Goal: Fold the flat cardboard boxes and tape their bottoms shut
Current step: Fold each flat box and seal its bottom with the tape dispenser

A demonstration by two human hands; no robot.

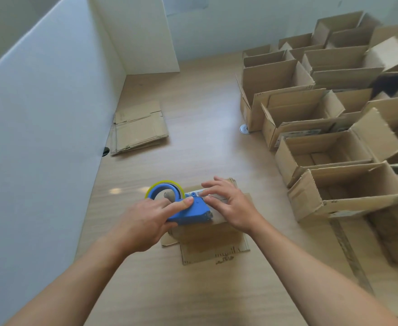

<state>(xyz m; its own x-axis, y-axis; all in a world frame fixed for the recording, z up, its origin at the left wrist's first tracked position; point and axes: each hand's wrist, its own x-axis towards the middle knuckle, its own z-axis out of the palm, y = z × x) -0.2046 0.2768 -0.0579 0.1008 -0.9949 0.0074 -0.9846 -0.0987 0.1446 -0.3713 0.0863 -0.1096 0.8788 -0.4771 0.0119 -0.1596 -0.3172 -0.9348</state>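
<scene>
left hand [146,222] is gripping dispenser [191,212] on box [205,234] | right hand [231,203], grip wide, is pressing it flat | done boxes [287,76] are standing right | flats [139,130] are waiting

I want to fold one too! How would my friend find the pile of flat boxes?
Start at the tall white wall panel on the left. Where it meets the pale wooden surface lies the stack of flattened brown cardboard boxes. Unlike the open brown cardboard boxes standing along the right, it lies flat, not yet folded up.
</scene>
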